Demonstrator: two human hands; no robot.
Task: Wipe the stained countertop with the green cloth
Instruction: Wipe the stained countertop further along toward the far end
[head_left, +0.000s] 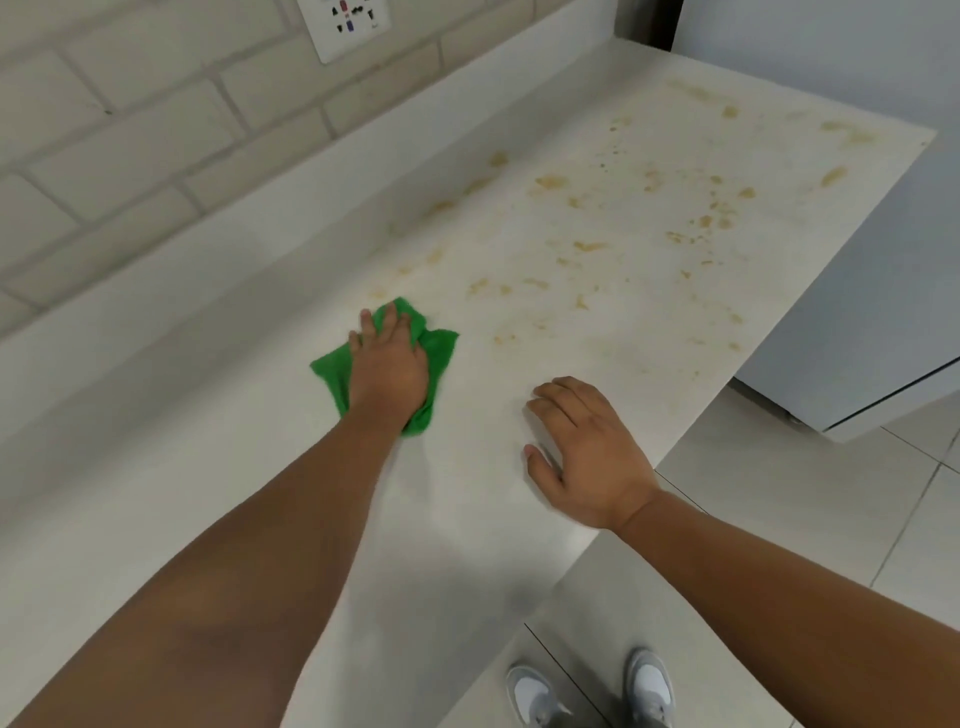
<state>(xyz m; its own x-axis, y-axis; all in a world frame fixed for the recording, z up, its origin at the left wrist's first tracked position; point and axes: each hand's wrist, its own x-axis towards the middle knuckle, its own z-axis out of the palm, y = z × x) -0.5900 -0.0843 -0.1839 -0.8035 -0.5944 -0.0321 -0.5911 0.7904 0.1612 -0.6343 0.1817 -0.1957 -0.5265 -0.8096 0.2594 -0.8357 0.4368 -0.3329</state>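
One green cloth (441, 353) lies bunched on the countertop (467, 519), pressed down by the left hand (387, 371), whose fingers lie spread and fairly straight across it. To the right of the cloth, the right hand (582, 447) rests on the surface, fingers loosely bent, holding nothing. Beyond the cloth are many yellow-brown stains (550, 182). One wall socket (345, 26) sits far behind the cloth.

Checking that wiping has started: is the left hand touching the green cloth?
Touching. The head view shows the left hand lying on top of the green cloth, with cloth showing either side.
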